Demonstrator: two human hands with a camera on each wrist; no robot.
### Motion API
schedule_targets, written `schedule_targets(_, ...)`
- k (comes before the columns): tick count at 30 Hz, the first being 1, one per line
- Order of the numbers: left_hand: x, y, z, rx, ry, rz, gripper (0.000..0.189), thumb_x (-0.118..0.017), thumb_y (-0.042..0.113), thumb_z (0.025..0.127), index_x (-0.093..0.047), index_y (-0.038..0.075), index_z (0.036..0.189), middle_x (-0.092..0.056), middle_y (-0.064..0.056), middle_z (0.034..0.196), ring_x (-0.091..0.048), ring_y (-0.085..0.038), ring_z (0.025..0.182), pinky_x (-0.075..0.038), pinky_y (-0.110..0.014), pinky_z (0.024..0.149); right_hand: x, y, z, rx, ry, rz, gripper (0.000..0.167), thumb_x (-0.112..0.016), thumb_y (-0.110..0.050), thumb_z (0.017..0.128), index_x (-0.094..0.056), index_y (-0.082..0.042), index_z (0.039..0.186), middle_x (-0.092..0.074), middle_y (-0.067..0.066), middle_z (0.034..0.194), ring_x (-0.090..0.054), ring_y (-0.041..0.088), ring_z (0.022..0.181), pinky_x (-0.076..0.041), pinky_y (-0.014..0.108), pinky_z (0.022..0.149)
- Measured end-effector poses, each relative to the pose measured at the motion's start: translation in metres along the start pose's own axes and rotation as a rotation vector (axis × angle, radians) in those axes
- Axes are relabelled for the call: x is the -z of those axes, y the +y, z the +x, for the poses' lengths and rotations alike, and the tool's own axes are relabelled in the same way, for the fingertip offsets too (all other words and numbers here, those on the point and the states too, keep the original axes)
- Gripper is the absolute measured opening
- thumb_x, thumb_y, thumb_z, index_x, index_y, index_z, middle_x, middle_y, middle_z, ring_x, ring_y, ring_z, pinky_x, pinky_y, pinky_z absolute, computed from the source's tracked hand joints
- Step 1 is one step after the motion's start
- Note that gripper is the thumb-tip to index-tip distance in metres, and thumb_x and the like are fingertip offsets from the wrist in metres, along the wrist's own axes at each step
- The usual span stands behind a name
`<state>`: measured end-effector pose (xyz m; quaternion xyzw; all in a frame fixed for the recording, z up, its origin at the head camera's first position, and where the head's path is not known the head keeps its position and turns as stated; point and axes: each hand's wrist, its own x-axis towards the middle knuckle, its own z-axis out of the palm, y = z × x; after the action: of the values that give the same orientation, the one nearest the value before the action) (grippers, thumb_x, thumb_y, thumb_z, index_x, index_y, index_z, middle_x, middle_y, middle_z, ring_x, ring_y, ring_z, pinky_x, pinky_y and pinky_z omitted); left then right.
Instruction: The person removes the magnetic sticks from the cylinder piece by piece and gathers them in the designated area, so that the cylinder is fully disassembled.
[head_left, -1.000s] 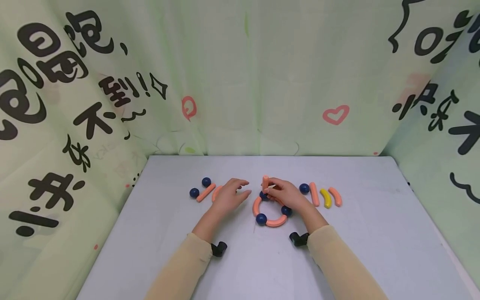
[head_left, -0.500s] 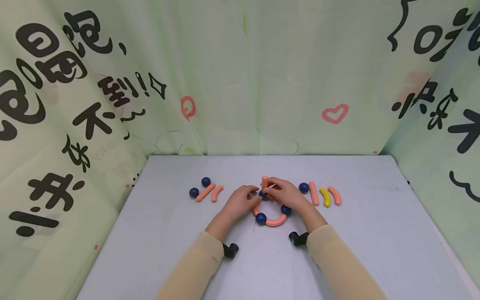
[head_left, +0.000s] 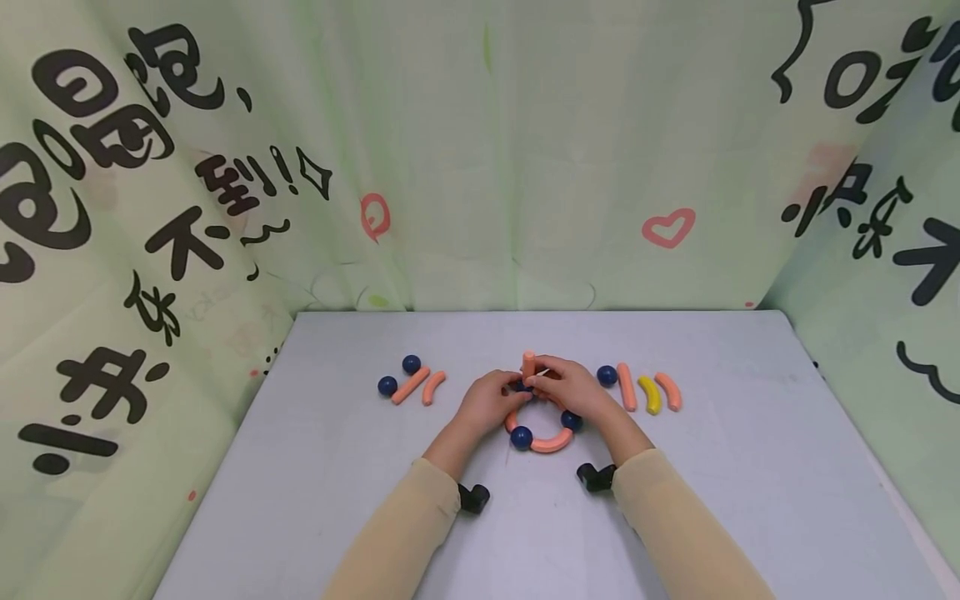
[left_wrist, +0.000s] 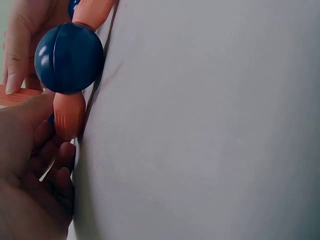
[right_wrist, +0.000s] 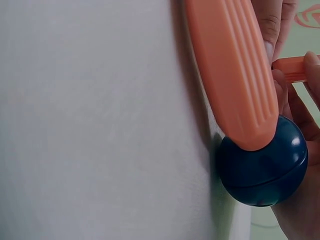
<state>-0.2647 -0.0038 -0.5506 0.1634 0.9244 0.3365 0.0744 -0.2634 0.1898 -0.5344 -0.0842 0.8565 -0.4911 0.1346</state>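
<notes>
In the head view my right hand [head_left: 576, 390] pinches an upright orange rod [head_left: 528, 363] between thumb and fingers, over the far side of a ring. My left hand [head_left: 486, 403] grips the blue ball [head_left: 522, 386] under that rod, and the fingers mostly hide it. The ring lies on the table, made of curved orange rods [head_left: 552, 442] joined by blue balls [head_left: 521, 437]. The left wrist view shows a near blue ball [left_wrist: 70, 57] and a curved rod end beside the left fingers. A blue ball [right_wrist: 265, 162] of the ring fills part of the right wrist view.
Left of the hands lie two blue balls [head_left: 387, 386], a straight orange rod [head_left: 411, 386] and a curved orange one [head_left: 433, 388]. On the right are a blue ball [head_left: 607, 376], a straight orange rod [head_left: 626, 387], a yellow curved piece [head_left: 650, 395] and an orange curved rod [head_left: 669, 392].
My left hand has moved right from beside the loose left pieces to the ring and taken hold of the far ball. The right hand stays in place with the upright rod.
</notes>
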Motion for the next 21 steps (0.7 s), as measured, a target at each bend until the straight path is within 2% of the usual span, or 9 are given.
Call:
schedule_targets(9, -0.0013, 0.0011, 0.001, -0.004, -0.002, 0.006, 0.042, -0.067, 0.042, 0.093, -0.067, 0.02, 0.128, -0.065, 0.003, 0.102, -0.054, -0.011, 0.082, -0.043, -0.024, 0.07, 0.0011, 0.0027, 0.0016, 0.008, 0.006, -0.008, 0.034, -0.064, -0.038, 0.096, -0.064, -0.022, 0.125, -0.07, 0.005, 0.103, -0.065, 0.016, 0.089, -0.055, 0.029, 0.08)
schedule_targets(21, -0.0007, 0.0016, -0.0003, 0.004, -0.001, 0.002, 0.041, -0.068, 0.039, 0.093, -0.067, 0.02, 0.129, -0.064, 0.003, 0.1, -0.053, -0.011, 0.08, -0.042, -0.023, 0.068, 0.0013, 0.001, -0.0017, 0.027, 0.014, -0.008, 0.029, -0.056, -0.036, 0.101, -0.062, -0.016, 0.122, -0.068, 0.008, 0.1, -0.065, 0.018, 0.091, -0.056, 0.031, 0.083)
